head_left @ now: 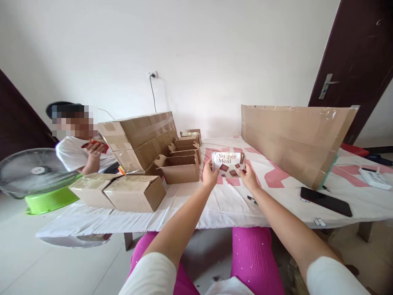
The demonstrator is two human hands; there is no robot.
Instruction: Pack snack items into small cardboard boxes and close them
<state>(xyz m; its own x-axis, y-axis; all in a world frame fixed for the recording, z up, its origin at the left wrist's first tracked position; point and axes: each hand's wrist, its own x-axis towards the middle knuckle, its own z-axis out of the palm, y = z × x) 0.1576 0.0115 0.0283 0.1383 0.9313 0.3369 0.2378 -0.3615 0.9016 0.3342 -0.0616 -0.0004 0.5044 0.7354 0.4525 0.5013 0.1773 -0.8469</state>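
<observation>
Between my two hands is a white food packet [228, 164] printed "Super Meal" with brown squares on it. My left hand [210, 173] grips its left edge, and my right hand [248, 176] grips its right edge. The packet is held above the cloth-covered table, its printed front facing me. Left of my left hand stands an open cardboard box [181, 170], with several more small open boxes in a row behind it. A small dark-and-green tool [252, 199] lies on the cloth below my right hand.
Stacked cartons [141, 139] and two taped cartons [123, 191] stand on the left. A tall cardboard panel [294, 141] rises on the right, with a phone [326, 201] in front. A person [72, 153] holding a red item sits left, behind a fan [37, 170].
</observation>
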